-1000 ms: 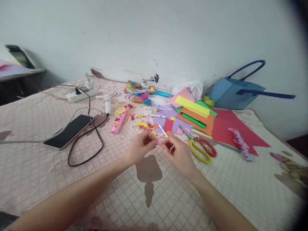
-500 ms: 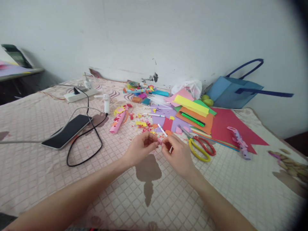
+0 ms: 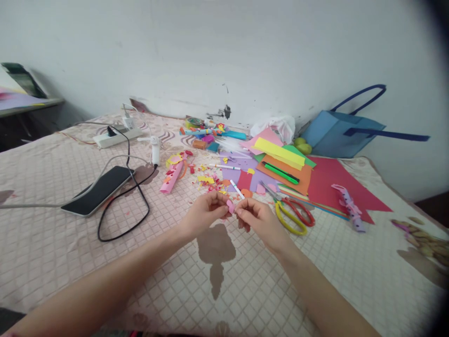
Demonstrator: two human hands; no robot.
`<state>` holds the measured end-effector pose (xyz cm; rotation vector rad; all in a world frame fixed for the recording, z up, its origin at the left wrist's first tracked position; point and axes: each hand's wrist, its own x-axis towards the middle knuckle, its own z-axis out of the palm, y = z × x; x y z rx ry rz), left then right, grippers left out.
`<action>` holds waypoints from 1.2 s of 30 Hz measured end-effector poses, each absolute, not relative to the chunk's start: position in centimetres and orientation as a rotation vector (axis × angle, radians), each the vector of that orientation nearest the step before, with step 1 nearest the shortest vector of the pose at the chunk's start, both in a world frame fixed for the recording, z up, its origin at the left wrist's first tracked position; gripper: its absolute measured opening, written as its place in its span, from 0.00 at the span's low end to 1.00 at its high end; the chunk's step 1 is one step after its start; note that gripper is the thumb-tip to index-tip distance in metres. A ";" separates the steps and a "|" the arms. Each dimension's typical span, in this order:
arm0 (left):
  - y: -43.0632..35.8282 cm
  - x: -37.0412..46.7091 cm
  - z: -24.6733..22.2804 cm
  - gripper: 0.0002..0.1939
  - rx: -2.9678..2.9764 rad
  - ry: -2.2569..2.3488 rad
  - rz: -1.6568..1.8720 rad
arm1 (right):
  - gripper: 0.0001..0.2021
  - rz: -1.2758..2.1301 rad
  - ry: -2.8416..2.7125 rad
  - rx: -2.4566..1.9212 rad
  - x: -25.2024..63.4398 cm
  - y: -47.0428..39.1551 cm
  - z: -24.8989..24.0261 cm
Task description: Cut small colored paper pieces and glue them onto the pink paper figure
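Between thumb and fingers, my left hand (image 3: 206, 209) pinches a small pink paper piece (image 3: 230, 206). My right hand (image 3: 257, 214) is closed in a pinch beside it, its fingertips at the piece's right edge; whether they grip it too is hard to make out. Just beyond the hands lies a white marker (image 3: 237, 189). To the right of my right hand rest scissors (image 3: 290, 215) with one yellow and one red handle. Small red and yellow paper scraps (image 3: 210, 182) are scattered behind my left hand.
Coloured paper sheets (image 3: 351, 187) and a green utility knife (image 3: 280, 173) lie at the right, before a blue bag (image 3: 345, 133). A rolled pink paper tube (image 3: 172, 178), a black power bank-like slab (image 3: 100, 191), looping cables and a power strip (image 3: 117, 136) occupy the left.
My right fingertips have shifted slightly and opened up from my left ones, so more of the pink piece shows between the hands. The things on the table stay put.
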<state>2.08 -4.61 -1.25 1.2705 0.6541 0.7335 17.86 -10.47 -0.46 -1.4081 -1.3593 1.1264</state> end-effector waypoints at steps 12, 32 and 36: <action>-5.1 2.0 -1.7 0.07 1.738 0.751 0.884 | 0.06 0.719 -1.539 -1.467 16.9 -10.8 -0.6; -3.8 1.6 -1.7 0.11 1.261 0.626 0.561 | 0.06 1.167 -1.342 -1.387 18.4 -10.2 -1.0; -3.8 1.7 -2.0 0.11 1.302 0.637 0.590 | 0.06 1.184 -1.363 -1.369 18.3 -10.2 -1.0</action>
